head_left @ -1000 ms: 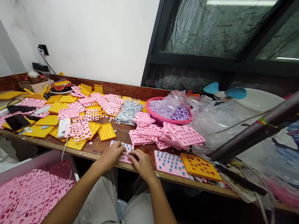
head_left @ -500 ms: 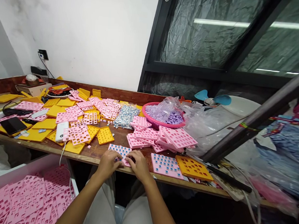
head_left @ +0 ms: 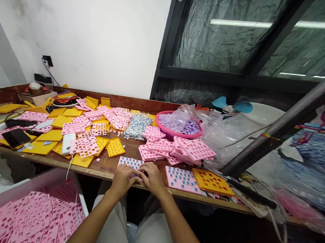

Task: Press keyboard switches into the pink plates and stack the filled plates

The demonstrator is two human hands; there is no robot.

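Note:
A pink board (head_left: 130, 162) with rows of small blue pieces lies flat at the table's front edge. My left hand (head_left: 122, 178) covers its near left part, fingers curled and thumb reaching inward. From the right, my right hand (head_left: 151, 176) closes over the near right part, its thumb and fingertips almost meeting the left thumb. Both hands grip the board's near portion; any small piece between the fingertips is hidden. Just right of my right hand rests another pink board with blue pieces (head_left: 183, 179), beside a yellow slotted board (head_left: 212, 181).
Pink slotted boards (head_left: 161, 146) are stacked behind my hands. A bag of small blue and white pieces (head_left: 138, 125) and a pink basket (head_left: 162, 128) of purple pieces stand farther back. Yellow boards (head_left: 115, 147) and a power bank (head_left: 68, 144) lie left. A slanted metal pole (head_left: 278, 125) crosses the right.
My two hands and their fingertips have come slightly closer together at the board's near edge. The whole view has shifted slightly; the boards and basket stay in place.

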